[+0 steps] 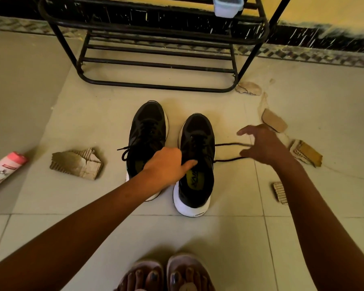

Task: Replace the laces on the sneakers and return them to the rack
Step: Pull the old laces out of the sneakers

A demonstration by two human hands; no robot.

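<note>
Two black sneakers with white soles stand side by side on the tiled floor, toes pointing at the rack. The left sneaker (pixel 148 131) has its black lace hanging loose on its left side. My left hand (pixel 166 165) grips the tongue edge of the right sneaker (pixel 195 164), thumb inside the opening. My right hand (pixel 261 144) pinches the black lace (pixel 227 144) of the right sneaker, which stretches out to the right in two strands. The black metal shoe rack (pixel 156 66) stands just beyond the sneakers.
Torn cardboard pieces lie around: one (pixel 77 163) left of the sneakers, several (pixel 306 153) to the right. A pink and white bottle (pixel 4 170) lies at the left edge. A pale plastic box (pixel 227 6) sits on the rack. My feet in sandals (pixel 166 274) are at the bottom.
</note>
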